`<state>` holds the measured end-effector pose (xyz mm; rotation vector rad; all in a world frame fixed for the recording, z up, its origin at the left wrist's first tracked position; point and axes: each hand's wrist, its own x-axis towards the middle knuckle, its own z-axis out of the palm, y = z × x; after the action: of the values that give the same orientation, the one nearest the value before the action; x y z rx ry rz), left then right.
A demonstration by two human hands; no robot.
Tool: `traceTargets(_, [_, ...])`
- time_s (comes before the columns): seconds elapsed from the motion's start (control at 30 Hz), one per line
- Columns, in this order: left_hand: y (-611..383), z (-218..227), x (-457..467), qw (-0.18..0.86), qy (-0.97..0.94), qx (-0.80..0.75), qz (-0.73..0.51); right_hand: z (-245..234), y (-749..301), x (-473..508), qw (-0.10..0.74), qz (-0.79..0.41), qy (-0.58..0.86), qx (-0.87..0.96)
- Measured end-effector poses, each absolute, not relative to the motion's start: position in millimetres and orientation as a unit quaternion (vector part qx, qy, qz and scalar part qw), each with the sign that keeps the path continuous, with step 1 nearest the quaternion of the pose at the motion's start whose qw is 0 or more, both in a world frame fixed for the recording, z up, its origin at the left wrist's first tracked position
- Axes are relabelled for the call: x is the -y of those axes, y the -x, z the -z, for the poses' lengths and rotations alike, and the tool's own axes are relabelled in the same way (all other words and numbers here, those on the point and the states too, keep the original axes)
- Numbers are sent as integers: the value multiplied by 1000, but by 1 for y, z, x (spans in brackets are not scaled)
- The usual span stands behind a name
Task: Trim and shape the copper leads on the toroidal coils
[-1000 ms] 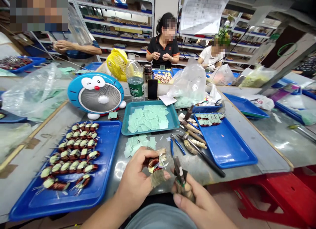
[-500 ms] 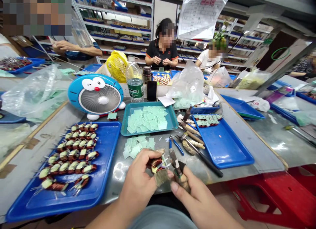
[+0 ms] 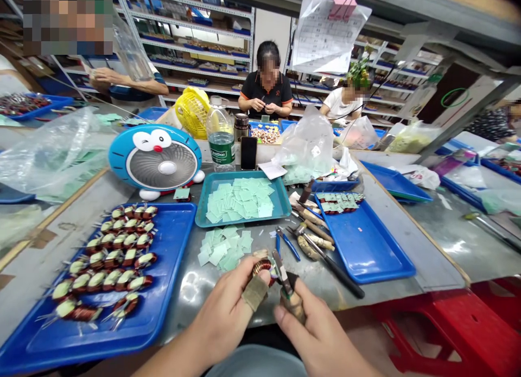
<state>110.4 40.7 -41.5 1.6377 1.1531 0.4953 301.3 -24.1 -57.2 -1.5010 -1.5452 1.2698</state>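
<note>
My left hand [image 3: 228,306] pinches a copper-wound toroidal coil [image 3: 262,266] between thumb and fingers, and brownish tape wraps the thumb. Close to the coil's right side is the metal blade of a knife-like tool [image 3: 281,271]. Its thick, worn handle is closed in my right hand [image 3: 319,320], whose fingers hide part of it. Whether the blade touches the coil's leads, I cannot tell. Just beyond my hands, thin pale-green square sheets [image 3: 226,247] lie loose on the metal bench.
A blue tray [image 3: 163,312] of wound coils stands left; another blue tray [image 3: 378,247] with board-topped coils is at right. Between them lie a teal tray [image 3: 285,210] of green sheets, blue-handled pliers [image 3: 291,244] and a hammer [image 3: 337,266]. A cartoon-faced fan [image 3: 116,154] stands behind. Co-workers sit opposite.
The coil has turned in my left hand; its leads show less and the taped thumb lies higher against it. The blade stays beside it. The camera view has shifted slightly.
</note>
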Motion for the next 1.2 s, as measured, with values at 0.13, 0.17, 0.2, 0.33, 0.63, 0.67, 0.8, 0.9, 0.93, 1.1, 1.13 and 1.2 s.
traceTargets(0.13, [-113,41,-43,500,-695,-471,-210,53,-300,20,318,-489,569,580])
traceTargets(0.17, [-114,41,-44,499,-699,-467,-210,53,-301,19,319,-489,569,579])
traceTargets(0.2, [-115,41,-44,498,-702,-464,-211,52,-302,18,319,-490,567,580])
traceTargets(0.33, [-119,42,-43,481,-706,-478,-203,51,-305,15,318,-500,548,590])
traceTargets(0.63, [-121,42,-37,477,-700,-502,-175,71,-300,12,323,-464,552,612])
traceTargets(0.67, [-120,42,-38,475,-695,-510,-174,70,-298,12,325,-469,552,608])
traceTargets(0.8, [-118,39,-40,474,-691,-514,-184,63,-293,9,332,-477,545,604])
traceTargets(0.9, [-117,36,-42,478,-696,-499,-195,62,-291,7,339,-461,558,601])
traceTargets(0.93, [-117,35,-43,480,-695,-497,-198,62,-291,6,340,-460,560,599])
traceTargets(1.1, [-115,37,-45,485,-679,-516,-193,56,-287,3,334,-492,540,596])
traceTargets(1.13, [-114,37,-45,489,-675,-519,-191,55,-286,2,333,-492,540,596])
traceTargets(1.2, [-113,36,-44,498,-668,-517,-196,51,-284,1,336,-491,542,594])
